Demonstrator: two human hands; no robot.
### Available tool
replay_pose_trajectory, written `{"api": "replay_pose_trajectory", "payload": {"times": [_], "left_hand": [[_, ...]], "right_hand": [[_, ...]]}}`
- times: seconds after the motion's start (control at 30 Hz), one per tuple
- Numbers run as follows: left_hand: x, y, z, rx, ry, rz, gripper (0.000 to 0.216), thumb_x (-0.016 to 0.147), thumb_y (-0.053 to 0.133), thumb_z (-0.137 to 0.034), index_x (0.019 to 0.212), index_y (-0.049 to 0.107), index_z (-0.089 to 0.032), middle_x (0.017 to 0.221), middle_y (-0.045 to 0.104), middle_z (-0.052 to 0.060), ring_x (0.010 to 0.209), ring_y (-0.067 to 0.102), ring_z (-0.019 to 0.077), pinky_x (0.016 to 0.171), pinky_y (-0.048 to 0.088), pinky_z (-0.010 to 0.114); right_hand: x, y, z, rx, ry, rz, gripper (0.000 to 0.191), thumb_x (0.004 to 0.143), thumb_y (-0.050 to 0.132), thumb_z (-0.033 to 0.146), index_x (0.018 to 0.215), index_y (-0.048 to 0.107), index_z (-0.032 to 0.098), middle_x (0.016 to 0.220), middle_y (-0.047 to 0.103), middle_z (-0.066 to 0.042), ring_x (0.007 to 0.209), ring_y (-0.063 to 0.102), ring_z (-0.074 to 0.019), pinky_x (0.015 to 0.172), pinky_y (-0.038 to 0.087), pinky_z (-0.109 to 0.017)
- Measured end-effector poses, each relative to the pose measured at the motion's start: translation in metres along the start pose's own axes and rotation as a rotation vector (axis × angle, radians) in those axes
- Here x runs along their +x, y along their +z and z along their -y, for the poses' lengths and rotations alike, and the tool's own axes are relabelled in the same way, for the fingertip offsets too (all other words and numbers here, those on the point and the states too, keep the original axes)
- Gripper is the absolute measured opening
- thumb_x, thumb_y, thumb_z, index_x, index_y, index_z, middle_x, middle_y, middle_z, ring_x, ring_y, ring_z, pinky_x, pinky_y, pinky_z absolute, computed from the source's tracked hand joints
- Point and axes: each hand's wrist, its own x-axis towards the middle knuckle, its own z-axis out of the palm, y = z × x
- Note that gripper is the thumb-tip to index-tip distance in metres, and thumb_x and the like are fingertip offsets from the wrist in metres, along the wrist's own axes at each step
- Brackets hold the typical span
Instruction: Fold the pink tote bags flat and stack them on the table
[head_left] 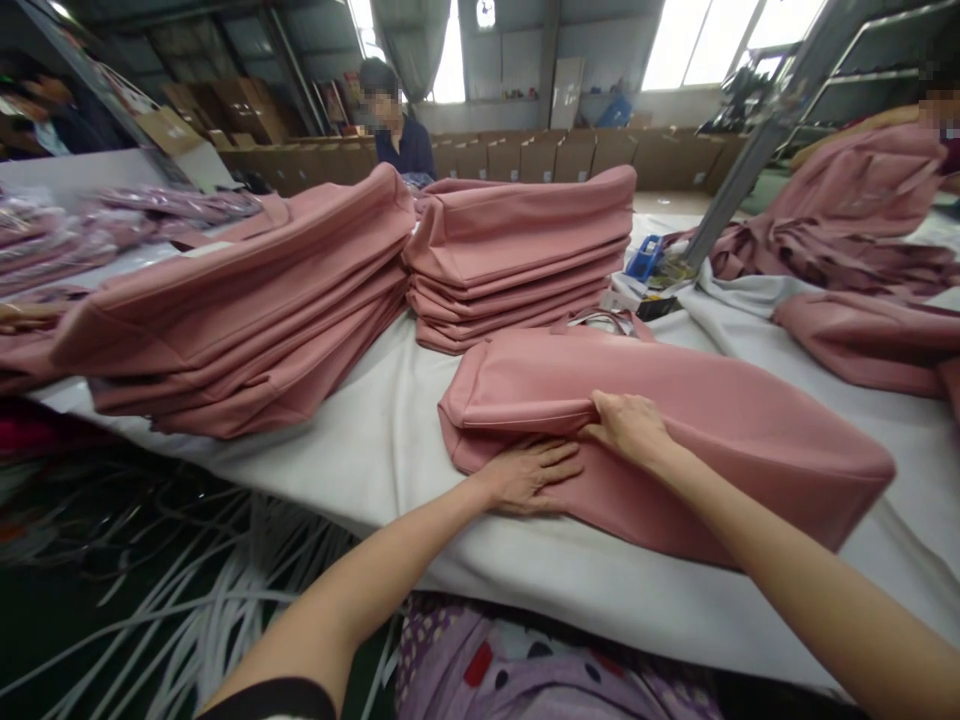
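Pink leather-like material makes up the flat handbag (675,450) lying across the white-covered table (375,450), close to its near edge. The left hand (529,475) lies flat, fingers spread, on the bag's lower flap and grips nothing. The right hand (630,428) rests just beside it, its fingertips curled over a fold in the bag; how tight that grip is cannot be told, since the fingertips are hidden under the fold. The bag's handle (600,320) is mostly hidden behind its body. Beyond it stand two stacks of the same pink bags, a leaning one (240,310) to the left and a squarer one (521,250) behind, with a bare strip of cloth between them and the handbag. A small blue object (645,258) at the foot of a grey post (750,150) is too small to identify. More pink bags (862,240) at the right are cut off by the frame. White straps (187,600) hang loosely below the table's near edge at left.
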Motion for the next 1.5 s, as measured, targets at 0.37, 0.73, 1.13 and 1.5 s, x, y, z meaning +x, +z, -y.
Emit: {"api": "replay_pose_trajectory", "payload": {"times": [0.37, 0.73, 1.13, 1.5], "left_hand": [[-0.068, 0.005, -0.005, 0.234, -0.357, -0.287, 0.048, 0.093, 0.047, -0.041, 0.139, 0.045, -0.026, 0.143, 0.048, 0.006, 0.135, 0.034, 0.0289, 0.112, 0.026, 0.053], [-0.057, -0.018, -0.023, 0.267, -0.643, -0.501, 0.026, 0.092, 0.044, -0.025, 0.077, 0.064, -0.018, 0.077, 0.064, 0.007, 0.081, 0.057, 0.0233, 0.081, 0.046, 0.04], [0.038, -0.077, -0.037, 0.31, -0.178, -0.041, 0.054, 0.086, 0.056, -0.035, 0.135, 0.042, -0.018, 0.099, 0.064, 0.009, 0.088, 0.059, 0.0276, 0.075, 0.046, 0.038], [0.17, -0.086, -0.096, 0.269, 0.258, 0.208, 0.076, 0.076, 0.061, -0.02, 0.144, 0.029, -0.02, 0.101, 0.069, 0.01, 0.088, 0.066, 0.0283, 0.069, 0.046, 0.031]], "right_hand": [[-0.033, -0.024, 0.022, -0.029, -0.278, -0.197, 0.04, 0.082, 0.076, 0.029, 0.113, 0.055, 0.017, 0.095, 0.063, -0.007, 0.085, 0.059, -0.0256, 0.069, 0.04, -0.033], [-0.041, 0.036, 0.052, -0.087, -0.385, -0.212, 0.016, 0.084, 0.054, 0.001, 0.081, 0.059, 0.015, 0.071, 0.06, -0.008, 0.067, 0.055, -0.0243, 0.061, 0.036, -0.035], [-0.166, 0.043, -0.013, 0.172, -0.492, -0.457, 0.041, 0.094, 0.031, 0.003, 0.13, 0.05, 0.007, 0.134, 0.054, -0.012, 0.129, 0.042, -0.0227, 0.107, 0.04, -0.043], [-0.209, 0.064, -0.052, 0.239, -0.233, -0.146, 0.051, 0.095, 0.054, 0.029, 0.143, 0.039, 0.018, 0.145, 0.04, -0.012, 0.135, 0.034, -0.0277, 0.113, 0.025, -0.056]]}}
